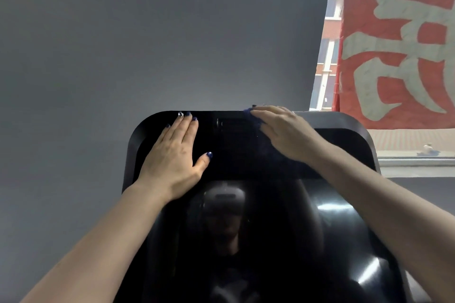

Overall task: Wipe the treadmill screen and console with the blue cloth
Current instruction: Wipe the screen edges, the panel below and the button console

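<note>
We press our flat left hand [172, 155] on the treadmill console [354, 128], while our right hand [283, 130], fingers straight, pushes the blue cloth [254, 119] along its top edge, where it could slip over and drop behind.

Grey wall [147, 32], window [327, 39] right, red banner [398, 39] outside.

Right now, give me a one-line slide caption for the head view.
Right hand presses blue cloth along treadmill console top; left hand lies flat.
</note>
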Available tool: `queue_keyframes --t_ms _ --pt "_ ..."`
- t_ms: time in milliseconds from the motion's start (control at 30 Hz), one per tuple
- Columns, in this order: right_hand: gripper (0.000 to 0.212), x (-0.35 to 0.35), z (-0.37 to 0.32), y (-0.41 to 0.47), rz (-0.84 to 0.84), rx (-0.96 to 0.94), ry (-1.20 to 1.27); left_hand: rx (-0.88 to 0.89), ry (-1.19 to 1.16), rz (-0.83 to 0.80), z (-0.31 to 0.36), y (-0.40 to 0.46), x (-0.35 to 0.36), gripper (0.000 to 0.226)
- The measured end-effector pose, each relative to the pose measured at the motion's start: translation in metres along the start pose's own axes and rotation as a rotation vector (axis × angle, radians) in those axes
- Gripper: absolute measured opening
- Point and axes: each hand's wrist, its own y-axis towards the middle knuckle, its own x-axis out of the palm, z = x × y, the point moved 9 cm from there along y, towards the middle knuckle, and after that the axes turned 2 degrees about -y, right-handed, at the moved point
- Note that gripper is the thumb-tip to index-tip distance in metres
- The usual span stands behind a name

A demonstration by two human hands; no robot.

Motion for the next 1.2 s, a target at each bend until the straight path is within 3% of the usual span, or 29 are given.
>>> queue_keyframes --t_ms 167,267,400,533,733,900,1033,1200 --pt "0.034 0.002 0.002 0.013 0.031 0.14 -0.069 0.014 0.012 -0.006 -0.002 0.001 0.002 0.091" --pt "0.042 0.012 -0.034 0.012 0.064 0.012 -0.124 0.021 0.0 0.011 -0.002 0.002 0.001 0.092" --pt "0.056 0.006 -0.007 -0.013 0.001 -0.091 -0.22 0.021 -0.003 -0.006 -0.003 0.002 0.001 0.091" --pt "0.058 0.006 -0.008 -0.01 0.084 -0.066 -0.239 0.013 0.015 -0.012 -0.002 0.002 0.003 0.093" --pt "0.057 0.023 -0.049 -0.002 0.152 -0.233 -0.235 0.03 0.01 -0.002 -0.003 0.001 0.001 0.084" --pt "0.062 0.011 -0.028 -0.01 0.216 -0.139 -0.268 0.019 0.016 -0.019 -0.001 0.001 0.002 0.084" --pt "0.067 0.03 -0.067 0.008 0.25 -0.186 -0.265 0.01 0.001 -0.013 -0.003 0.001 0.003 0.086" --pt "0.062 0.02 -0.033 -0.01 0.232 -0.2 -0.29 0.041 0.006 -0.01 -0.006 0.0 0.003 0.088"
